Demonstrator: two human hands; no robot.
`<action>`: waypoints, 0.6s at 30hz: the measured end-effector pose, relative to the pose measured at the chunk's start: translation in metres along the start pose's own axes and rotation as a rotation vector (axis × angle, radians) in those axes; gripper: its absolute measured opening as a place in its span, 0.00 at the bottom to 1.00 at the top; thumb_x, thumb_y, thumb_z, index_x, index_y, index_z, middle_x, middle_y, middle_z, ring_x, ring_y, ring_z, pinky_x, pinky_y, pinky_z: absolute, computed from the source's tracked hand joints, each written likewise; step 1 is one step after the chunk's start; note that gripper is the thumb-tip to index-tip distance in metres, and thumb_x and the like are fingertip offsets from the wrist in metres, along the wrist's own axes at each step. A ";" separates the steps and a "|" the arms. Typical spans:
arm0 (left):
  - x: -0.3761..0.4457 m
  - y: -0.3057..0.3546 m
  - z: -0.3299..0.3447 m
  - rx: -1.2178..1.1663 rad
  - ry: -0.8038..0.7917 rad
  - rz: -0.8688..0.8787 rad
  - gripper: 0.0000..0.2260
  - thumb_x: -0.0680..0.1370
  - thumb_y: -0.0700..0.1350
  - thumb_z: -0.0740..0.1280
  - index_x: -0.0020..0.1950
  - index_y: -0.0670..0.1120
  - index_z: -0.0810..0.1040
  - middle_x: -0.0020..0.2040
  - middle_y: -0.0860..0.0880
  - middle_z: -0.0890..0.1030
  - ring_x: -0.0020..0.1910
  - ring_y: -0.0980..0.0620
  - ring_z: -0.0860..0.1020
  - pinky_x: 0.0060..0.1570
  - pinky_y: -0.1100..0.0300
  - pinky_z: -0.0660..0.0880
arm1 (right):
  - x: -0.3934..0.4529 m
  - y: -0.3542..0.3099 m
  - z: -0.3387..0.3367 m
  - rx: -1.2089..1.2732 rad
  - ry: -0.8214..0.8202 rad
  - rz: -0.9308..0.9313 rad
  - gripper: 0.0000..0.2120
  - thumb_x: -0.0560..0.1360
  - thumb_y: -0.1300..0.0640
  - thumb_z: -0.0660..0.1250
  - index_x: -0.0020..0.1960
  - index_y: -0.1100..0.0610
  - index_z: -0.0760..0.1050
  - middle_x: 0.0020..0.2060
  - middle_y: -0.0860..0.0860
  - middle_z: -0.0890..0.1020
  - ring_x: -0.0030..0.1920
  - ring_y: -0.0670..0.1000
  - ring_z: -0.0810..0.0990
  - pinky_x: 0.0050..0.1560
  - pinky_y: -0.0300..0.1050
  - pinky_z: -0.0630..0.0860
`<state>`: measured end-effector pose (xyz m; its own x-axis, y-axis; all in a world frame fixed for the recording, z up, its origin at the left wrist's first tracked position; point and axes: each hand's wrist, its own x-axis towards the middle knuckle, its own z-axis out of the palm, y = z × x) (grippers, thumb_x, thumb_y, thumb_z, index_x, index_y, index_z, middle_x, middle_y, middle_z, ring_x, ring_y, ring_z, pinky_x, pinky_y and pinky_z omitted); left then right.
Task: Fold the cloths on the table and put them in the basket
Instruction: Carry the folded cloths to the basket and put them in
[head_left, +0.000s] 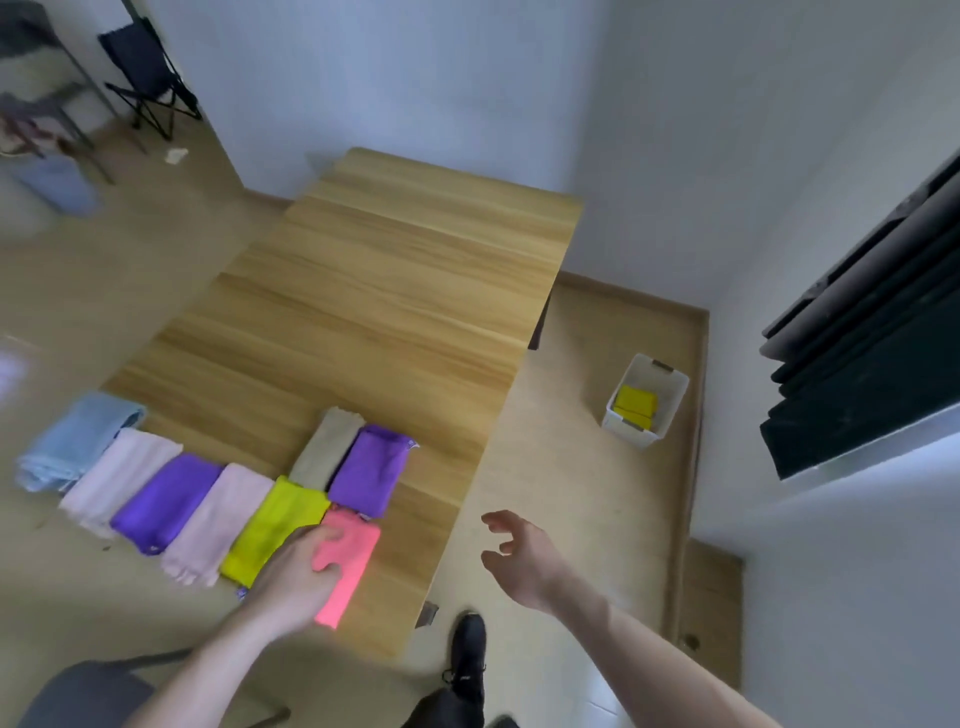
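Left hand: the left hand (301, 566) pinches the near-left edge of the folded coral-pink cloth (349, 564), thumb on top.
Right hand: the right hand (519, 553) hangs spread and empty over the floor, beside the table.
Cloths: folded ones lie in a row along the near end of the light wooden table (395, 291).
Basket: the white plastic basket (670, 400) stands on the floor to the right, holding a folded yellow cloth (635, 405).

Left hand (298, 569) grips the pink cloth (349, 564); right hand (519, 556) hovers, fingers spread
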<state>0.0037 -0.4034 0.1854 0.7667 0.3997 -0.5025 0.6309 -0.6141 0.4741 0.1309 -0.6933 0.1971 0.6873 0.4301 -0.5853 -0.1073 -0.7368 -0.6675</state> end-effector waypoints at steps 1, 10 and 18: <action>-0.003 -0.005 -0.002 0.003 -0.001 -0.014 0.20 0.76 0.41 0.68 0.68 0.53 0.77 0.67 0.51 0.76 0.62 0.49 0.77 0.57 0.57 0.74 | -0.002 0.000 0.004 0.002 -0.012 0.002 0.26 0.77 0.55 0.63 0.75 0.48 0.67 0.70 0.45 0.74 0.62 0.49 0.77 0.60 0.39 0.73; -0.020 -0.040 -0.028 0.067 -0.008 -0.054 0.18 0.75 0.42 0.70 0.65 0.54 0.78 0.61 0.48 0.78 0.56 0.50 0.78 0.49 0.56 0.78 | -0.046 0.006 0.081 0.071 -0.040 0.081 0.28 0.76 0.56 0.63 0.75 0.49 0.67 0.70 0.47 0.74 0.65 0.50 0.76 0.55 0.37 0.70; 0.050 -0.072 -0.058 0.170 -0.089 -0.029 0.22 0.74 0.44 0.69 0.68 0.51 0.75 0.66 0.46 0.77 0.55 0.48 0.79 0.51 0.55 0.78 | -0.007 -0.024 0.140 0.267 0.035 0.226 0.27 0.76 0.57 0.65 0.74 0.52 0.67 0.66 0.47 0.75 0.57 0.49 0.77 0.41 0.33 0.74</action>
<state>0.0031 -0.2994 0.1682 0.7301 0.3619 -0.5797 0.6177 -0.7123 0.3332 0.0286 -0.6055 0.1527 0.6488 0.2500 -0.7187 -0.4402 -0.6471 -0.6225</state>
